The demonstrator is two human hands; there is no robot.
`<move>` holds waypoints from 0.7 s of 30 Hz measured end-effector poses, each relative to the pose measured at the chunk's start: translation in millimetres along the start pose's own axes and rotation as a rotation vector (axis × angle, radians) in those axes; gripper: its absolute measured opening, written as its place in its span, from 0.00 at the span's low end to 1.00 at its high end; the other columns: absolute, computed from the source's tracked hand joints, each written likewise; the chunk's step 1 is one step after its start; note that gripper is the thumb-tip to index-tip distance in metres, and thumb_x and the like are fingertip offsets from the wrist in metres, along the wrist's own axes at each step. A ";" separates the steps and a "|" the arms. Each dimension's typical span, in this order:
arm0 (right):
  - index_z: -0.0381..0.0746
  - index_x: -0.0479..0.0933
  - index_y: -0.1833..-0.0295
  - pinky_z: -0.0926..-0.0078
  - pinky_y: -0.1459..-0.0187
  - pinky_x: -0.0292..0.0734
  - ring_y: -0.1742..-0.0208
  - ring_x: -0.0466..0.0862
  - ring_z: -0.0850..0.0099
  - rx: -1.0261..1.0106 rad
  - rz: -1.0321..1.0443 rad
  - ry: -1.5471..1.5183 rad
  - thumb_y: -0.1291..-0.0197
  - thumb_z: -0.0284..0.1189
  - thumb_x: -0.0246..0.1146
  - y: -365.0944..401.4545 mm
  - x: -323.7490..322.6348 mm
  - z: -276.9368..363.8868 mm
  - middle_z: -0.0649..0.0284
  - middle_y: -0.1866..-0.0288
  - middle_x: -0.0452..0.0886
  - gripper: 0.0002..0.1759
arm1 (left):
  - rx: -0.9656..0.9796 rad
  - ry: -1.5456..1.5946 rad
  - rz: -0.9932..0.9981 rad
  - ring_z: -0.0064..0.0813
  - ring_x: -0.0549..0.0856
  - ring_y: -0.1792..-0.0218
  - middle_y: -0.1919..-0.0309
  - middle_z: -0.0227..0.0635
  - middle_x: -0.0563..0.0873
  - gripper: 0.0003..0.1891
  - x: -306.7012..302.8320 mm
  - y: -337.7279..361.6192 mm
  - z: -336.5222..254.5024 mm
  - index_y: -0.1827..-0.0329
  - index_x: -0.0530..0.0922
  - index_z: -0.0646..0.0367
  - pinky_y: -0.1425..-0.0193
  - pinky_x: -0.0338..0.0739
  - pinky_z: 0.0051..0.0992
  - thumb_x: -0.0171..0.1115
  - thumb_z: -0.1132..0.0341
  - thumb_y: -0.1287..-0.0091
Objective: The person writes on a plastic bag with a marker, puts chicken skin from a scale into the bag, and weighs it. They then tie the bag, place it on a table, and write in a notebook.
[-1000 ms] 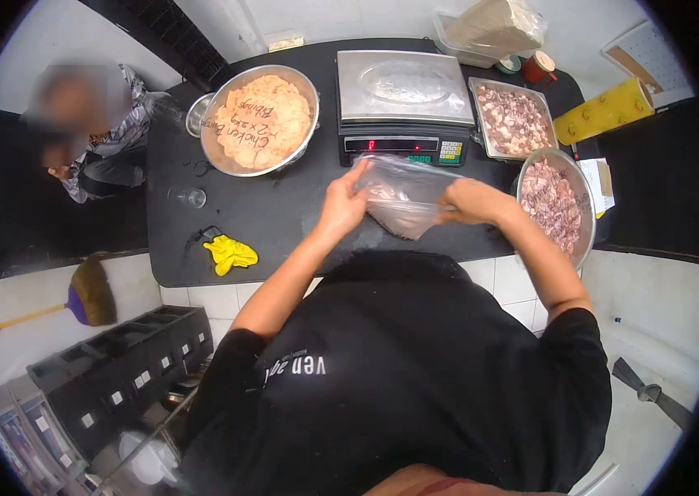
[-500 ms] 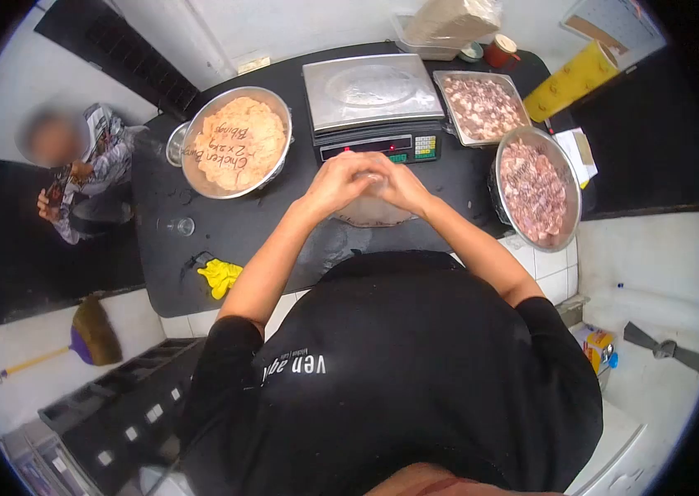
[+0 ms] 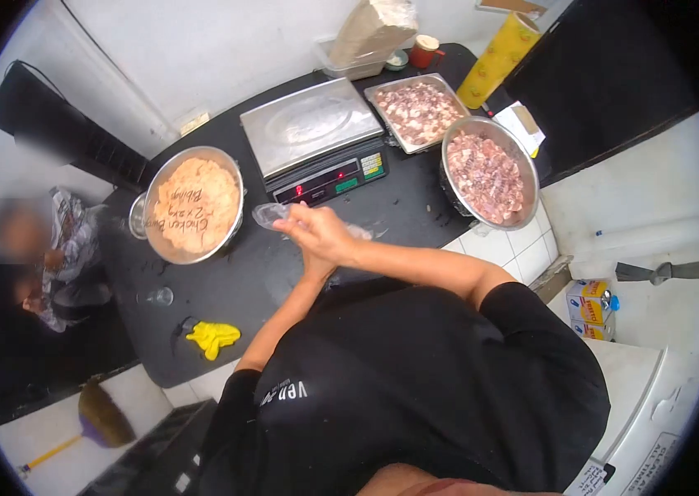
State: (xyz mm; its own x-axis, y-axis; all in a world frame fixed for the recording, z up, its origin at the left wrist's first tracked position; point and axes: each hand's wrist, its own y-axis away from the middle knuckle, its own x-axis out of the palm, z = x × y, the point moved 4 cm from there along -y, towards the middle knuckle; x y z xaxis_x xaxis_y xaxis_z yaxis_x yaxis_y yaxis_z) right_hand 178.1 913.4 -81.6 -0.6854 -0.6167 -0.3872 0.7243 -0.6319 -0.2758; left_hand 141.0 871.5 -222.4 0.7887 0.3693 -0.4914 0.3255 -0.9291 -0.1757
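Mostly hidden: left hand (image 3: 314, 266) tucked under right hand (image 3: 322, 236), grip impossible to tell. Right hand pinches twisted end of clear bag (image 3: 270, 215) over bench (image 3: 225, 281), just before scale (image 3: 316, 136). Bag contents blurred, rest covered by wrist.

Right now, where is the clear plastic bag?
In the head view, the clear plastic bag sticks out of the right hand, in front of the scale, right of the labelled bowl.

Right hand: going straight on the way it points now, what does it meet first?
Probably the clear plastic bag that the right hand grips, then the round steel bowl under labelled film; depth unclear.
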 end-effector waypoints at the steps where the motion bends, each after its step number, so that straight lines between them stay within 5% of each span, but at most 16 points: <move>1: 0.36 0.74 0.70 0.69 0.75 0.70 0.81 0.72 0.74 0.001 -0.007 0.012 0.36 0.40 0.63 -1.2 0.5 6.5 0.59 0.84 0.72 0.18 | -0.014 0.009 -0.018 0.54 0.61 0.31 0.34 0.55 0.64 0.49 3.0 2.3 12.2 0.31 0.59 0.64 0.32 0.54 0.54 0.71 0.44 0.51; 4: 0.36 0.72 0.72 0.68 0.75 0.70 0.82 0.72 0.70 0.133 -0.037 -0.077 0.38 0.42 0.64 1.9 1.6 12.2 0.57 0.83 0.72 0.20 | -0.061 0.038 -0.079 0.54 0.64 0.32 0.36 0.55 0.67 0.44 6.9 6.9 50.2 0.33 0.61 0.64 0.34 0.57 0.53 0.69 0.47 0.47; 10: 0.37 0.68 0.75 0.61 0.74 0.70 0.78 0.74 0.50 -0.044 0.042 0.130 0.41 0.49 0.64 3.0 -5.3 -12.5 0.52 0.82 0.71 0.27 | -0.087 0.082 -0.125 0.54 0.68 0.35 0.40 0.56 0.71 0.34 32.7 20.4 78.1 0.36 0.66 0.65 0.36 0.61 0.50 0.65 0.53 0.40; 14: 0.38 0.68 0.70 0.61 0.73 0.72 0.79 0.77 0.52 -0.019 0.112 0.177 0.41 0.49 0.64 2.3 -17.4 -17.9 0.56 0.81 0.75 0.25 | 0.070 0.025 -0.178 0.47 0.75 0.41 0.44 0.53 0.77 0.21 35.0 25.7 45.1 0.41 0.71 0.67 0.39 0.68 0.40 0.55 0.63 0.34; 16: 0.39 0.71 0.63 0.63 0.69 0.75 0.70 0.80 0.55 -0.006 0.130 0.178 0.41 0.47 0.64 -2.2 -23.8 -6.2 0.56 0.72 0.79 0.21 | -0.136 0.207 -0.095 0.48 0.77 0.44 0.48 0.54 0.79 0.19 39.5 24.9 57.9 0.45 0.75 0.66 0.40 0.69 0.39 0.56 0.62 0.34; 18: 0.38 0.72 0.55 0.64 0.60 0.76 0.58 0.80 0.57 -0.552 -0.156 0.387 0.43 0.44 0.65 -8.3 -42.6 42.2 0.55 0.60 0.79 0.21 | -0.117 0.159 -0.071 0.48 0.78 0.44 0.49 0.54 0.80 0.19 39.2 19.3 60.3 0.46 0.76 0.65 0.41 0.69 0.39 0.57 0.62 0.35; 20: 0.36 0.73 0.48 0.64 0.52 0.75 0.51 0.78 0.57 -0.620 -0.089 0.382 0.45 0.41 0.66 -4.3 -40.4 56.6 0.54 0.54 0.76 0.25 | -0.088 0.090 -0.041 0.48 0.78 0.45 0.49 0.54 0.80 0.19 37.7 13.8 60.2 0.46 0.76 0.65 0.41 0.69 0.39 0.57 0.62 0.35; 21: 0.36 0.72 0.46 0.64 0.49 0.74 0.51 0.78 0.57 -0.704 0.132 0.369 0.45 0.41 0.66 -0.3 -25.7 56.0 0.55 0.54 0.77 0.26 | -0.078 0.051 -0.014 0.48 0.78 0.45 0.49 0.54 0.80 0.19 38.3 12.6 60.8 0.47 0.77 0.65 0.41 0.69 0.39 0.57 0.62 0.35</move>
State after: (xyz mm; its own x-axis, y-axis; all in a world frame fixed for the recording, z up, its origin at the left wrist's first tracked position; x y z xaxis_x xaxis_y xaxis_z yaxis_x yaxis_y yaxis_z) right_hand 191.3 903.1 -22.4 -0.6111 -0.3932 -0.6870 0.7588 -0.0442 -0.6498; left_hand 143.6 872.7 -295.3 0.8086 0.3850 -0.4449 0.3751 -0.9199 -0.1143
